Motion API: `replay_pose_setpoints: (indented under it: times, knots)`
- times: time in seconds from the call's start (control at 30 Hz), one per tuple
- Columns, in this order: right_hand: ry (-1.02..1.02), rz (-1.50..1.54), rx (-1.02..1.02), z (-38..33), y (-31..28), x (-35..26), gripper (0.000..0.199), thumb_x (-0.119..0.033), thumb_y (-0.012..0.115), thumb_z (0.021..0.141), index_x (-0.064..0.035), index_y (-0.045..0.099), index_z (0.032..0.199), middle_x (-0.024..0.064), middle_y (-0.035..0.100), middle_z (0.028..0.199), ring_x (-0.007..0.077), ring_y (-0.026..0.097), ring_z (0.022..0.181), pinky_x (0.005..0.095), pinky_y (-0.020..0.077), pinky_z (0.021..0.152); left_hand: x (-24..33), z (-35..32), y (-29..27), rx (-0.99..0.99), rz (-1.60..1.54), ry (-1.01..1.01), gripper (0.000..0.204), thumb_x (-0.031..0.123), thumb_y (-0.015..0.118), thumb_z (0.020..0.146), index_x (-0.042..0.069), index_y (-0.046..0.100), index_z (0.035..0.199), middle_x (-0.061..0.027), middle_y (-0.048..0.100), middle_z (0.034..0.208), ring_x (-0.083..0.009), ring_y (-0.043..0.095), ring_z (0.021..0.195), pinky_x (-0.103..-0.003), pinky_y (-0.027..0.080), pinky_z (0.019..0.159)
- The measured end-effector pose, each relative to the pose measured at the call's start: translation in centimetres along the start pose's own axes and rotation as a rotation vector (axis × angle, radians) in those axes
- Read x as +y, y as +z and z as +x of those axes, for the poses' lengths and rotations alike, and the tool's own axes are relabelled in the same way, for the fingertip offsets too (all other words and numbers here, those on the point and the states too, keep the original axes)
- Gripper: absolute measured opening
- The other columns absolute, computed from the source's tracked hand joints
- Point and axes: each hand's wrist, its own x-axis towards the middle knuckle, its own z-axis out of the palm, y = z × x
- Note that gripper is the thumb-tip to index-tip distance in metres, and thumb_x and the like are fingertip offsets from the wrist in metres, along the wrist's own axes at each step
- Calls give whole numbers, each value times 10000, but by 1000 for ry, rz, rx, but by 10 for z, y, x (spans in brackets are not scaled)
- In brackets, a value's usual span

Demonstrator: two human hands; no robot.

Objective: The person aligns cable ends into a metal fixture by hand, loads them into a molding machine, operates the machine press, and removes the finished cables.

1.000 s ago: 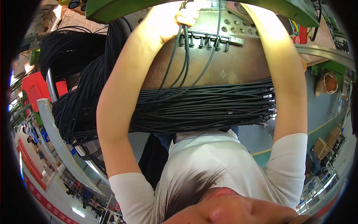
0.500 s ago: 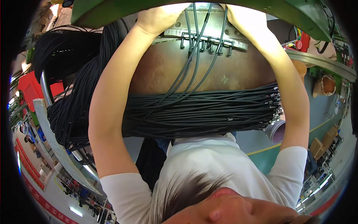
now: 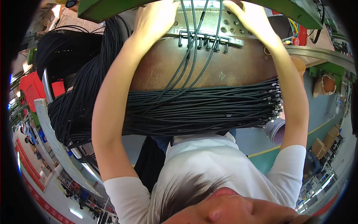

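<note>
My left hand [image 3: 156, 19] is at the top edge beside the lit metal plate [image 3: 233, 29], left of several black cables [image 3: 193, 22]. Its fingertips run out of view, so I cannot tell whether it grips anything. Across the plate, my right hand [image 3: 250, 16] has its thumb stretched out and apart from the fingers, with nothing visible between them. The cables hang between the hands, passing over a black hooked holder [image 3: 204, 40] on the plate's near edge. They lead down to a thick bundle of black cables [image 3: 197, 108] with metal connectors [image 3: 275, 102] at its right end.
A green machine frame [image 3: 112, 8] arches over the top. The brown work surface [image 3: 223, 67] lies between my forearms. More black cables [image 3: 67, 52] hang at the left, near a metal rail [image 3: 47, 86] and a red bin [image 3: 33, 89]. A pale round container [image 3: 276, 131] stands below right.
Both hands have shifted slightly on the plate, and my right thumb now shows apart from the fingers. The view has moved a little; the holder and cables sit slightly higher in it.
</note>
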Motion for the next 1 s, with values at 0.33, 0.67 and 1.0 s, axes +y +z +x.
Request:
replay_pose_setpoints:
  times: [0.33,0.67,1.0]
  knots:
    - [551,262,822,-281,117,228,356,-140,461,960,-58,448,1306,119,516,1272,228,530,1071,395,425,985,9,-334,31,-1288,-535,-336,347,188,492,944,26,562,1243,-147,628,1185,-281,605,1078,-338,470,940]
    - [124,1840,118,-303,262,249,510,-421,434,967,-181,390,1415,48,446,1415,249,435,1263,452,290,1123,2,-386,172,-90,-1140,-1038,468,164,559,907,27,459,1344,-138,468,1387,-269,481,1224,-357,360,1063]
    - [-126,1806,241,-297,282,268,510,-395,487,944,-166,424,1396,46,468,1398,262,457,1252,435,341,1094,7,-354,164,-20,-1070,-894,439,160,568,907,17,490,1314,-143,510,1338,-270,519,1160,-350,394,1014]
